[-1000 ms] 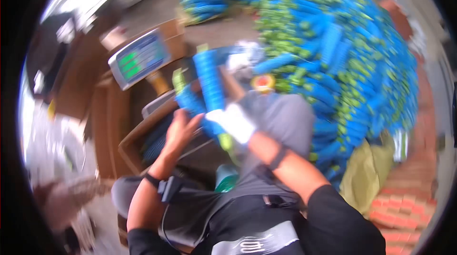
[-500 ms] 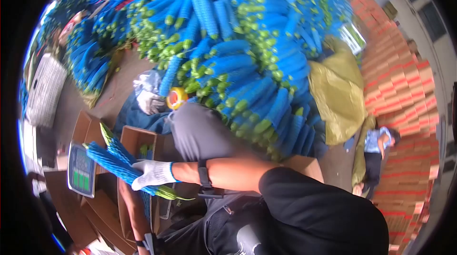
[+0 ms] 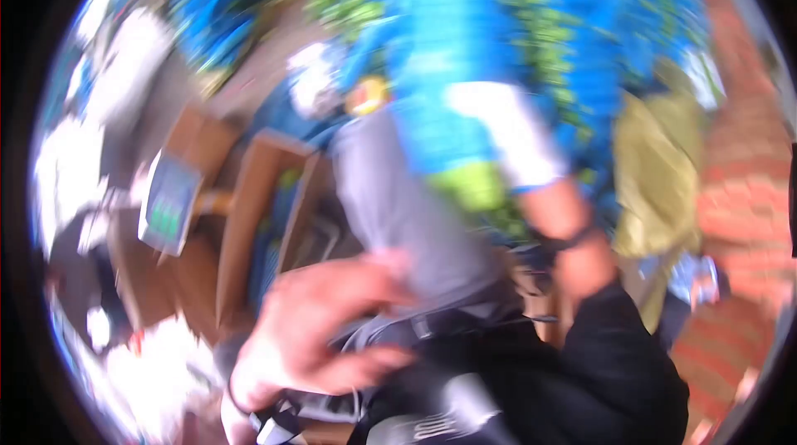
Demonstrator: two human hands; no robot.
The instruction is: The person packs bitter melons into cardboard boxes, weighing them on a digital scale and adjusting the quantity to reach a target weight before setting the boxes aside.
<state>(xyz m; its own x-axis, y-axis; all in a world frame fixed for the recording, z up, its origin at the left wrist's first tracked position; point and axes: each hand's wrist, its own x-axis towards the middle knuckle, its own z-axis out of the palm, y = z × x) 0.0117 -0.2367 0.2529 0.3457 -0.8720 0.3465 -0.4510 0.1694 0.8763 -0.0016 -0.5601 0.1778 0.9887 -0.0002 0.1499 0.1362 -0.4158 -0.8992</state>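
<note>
My right hand (image 3: 508, 131), in a white glove and blurred by motion, is closed around a bitter gourd (image 3: 452, 55) in a blue net sleeve. The gourd looks large and close to my head, its green end (image 3: 475, 186) pointing down over my grey-clad knee. Behind it spreads a pile of blue-sleeved bitter gourds (image 3: 573, 38). My left hand (image 3: 320, 325) is bare and empty in front of my lap, thumb and fingers apart. Just beyond it stands an open carton (image 3: 241, 229) with blue and green gourds inside.
A scale (image 3: 170, 204) with green keys stands left of the carton, by further cardboard (image 3: 137, 271). A roll of yellow tape (image 3: 368, 96) lies beyond my knee. At right are a yellow sack (image 3: 656, 167), stacked cartons (image 3: 747, 221) and a person in a light-blue top (image 3: 693, 275).
My right hand has swung right from above the carton towards the pile with a blue-sleeved gourd. My left hand has come up out of the carton area. The view has shifted and blurred.
</note>
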